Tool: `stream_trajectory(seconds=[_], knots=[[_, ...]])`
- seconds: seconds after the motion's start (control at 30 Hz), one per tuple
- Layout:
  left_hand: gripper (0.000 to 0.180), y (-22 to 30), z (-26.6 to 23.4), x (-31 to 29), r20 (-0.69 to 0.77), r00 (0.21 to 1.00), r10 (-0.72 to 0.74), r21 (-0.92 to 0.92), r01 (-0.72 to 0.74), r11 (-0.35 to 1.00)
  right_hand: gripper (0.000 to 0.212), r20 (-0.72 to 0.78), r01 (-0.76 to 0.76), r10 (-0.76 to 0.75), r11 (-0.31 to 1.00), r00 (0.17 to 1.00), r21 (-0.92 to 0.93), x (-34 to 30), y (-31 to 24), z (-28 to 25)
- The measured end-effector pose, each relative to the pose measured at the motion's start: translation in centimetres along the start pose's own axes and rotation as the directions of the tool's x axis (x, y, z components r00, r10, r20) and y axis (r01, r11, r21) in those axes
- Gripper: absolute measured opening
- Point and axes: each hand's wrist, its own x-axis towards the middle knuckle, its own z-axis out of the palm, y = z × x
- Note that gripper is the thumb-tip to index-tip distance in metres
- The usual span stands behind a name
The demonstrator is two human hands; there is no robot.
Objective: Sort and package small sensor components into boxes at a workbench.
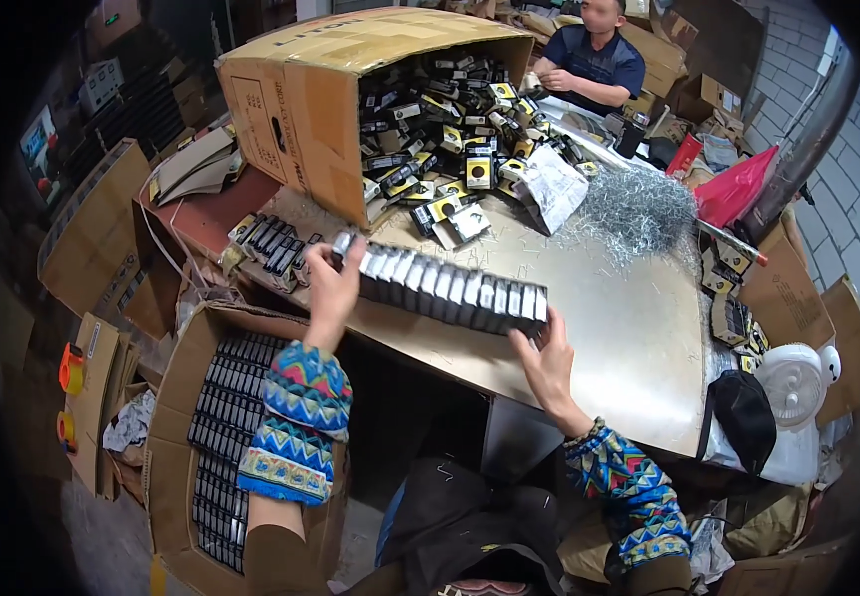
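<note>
A long row of small black-and-white boxes [440,285] spans the near side of the metal-topped table [638,348], pressed together side by side. My left hand [334,290] grips its left end, thumb and fingers around the end boxes. At the right end my right hand [547,360] presses in with thumb and fingers, so the row is held between both hands. Whether the row touches the table or is slightly lifted, I cannot tell. Left of my left hand, more small boxes [273,244] stand in a group at the table's edge.
A tipped carton [296,129] spills a heap of loose small boxes [479,171]. Beside the heap lie thin metal pieces [638,214]. Below left, an open carton [173,437] holds packed rows. A white fan [792,385] stands right. Across the table sits another person [594,65].
</note>
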Motion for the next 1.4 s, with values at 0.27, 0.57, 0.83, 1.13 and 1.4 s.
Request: stream_trajectory(seconds=[0.27, 0.57, 0.83, 1.13, 1.4], knots=[[0.051, -0.2, -1.2, -5.8, -0.331, 0.909, 0.253, -0.044, -0.283, 0.958, 0.051, 0.025, -0.024, 0.022, 0.996, 0.999, 0.08, -2.4, -2.1, 2.5], [0.026, -10.9, -32.2, -13.8, -0.667, 0.716, -0.207, -0.244, 0.052, 0.968, 0.051, 0.738, -0.244, 0.038, 0.954, 0.674, 0.174, -14.8, -12.2, 18.3], [0.063, -20.2, -39.7, -21.2, -0.497, 0.703, -0.508, 0.577, 0.705, 0.411, 0.032, 0.682, -0.878, 0.716, 0.22, -0.15, -0.424, -29.2, -7.6, 26.0], [0.073, -23.5, -35.7, -21.1, -0.228, 0.95, -0.216, 0.74, 0.313, 0.595, 0.014, 0.539, -0.947, 0.81, -0.061, -0.232, -0.316, -31.2, -5.3, 28.4], [0.083, -16.2, -26.8, -30.3, 0.559, 0.804, -0.204, 0.647, -0.27, 0.713, 0.008, 0.642, -0.975, 0.757, 0.032, -0.12, -0.219, -30.5, -3.2, 28.0]])
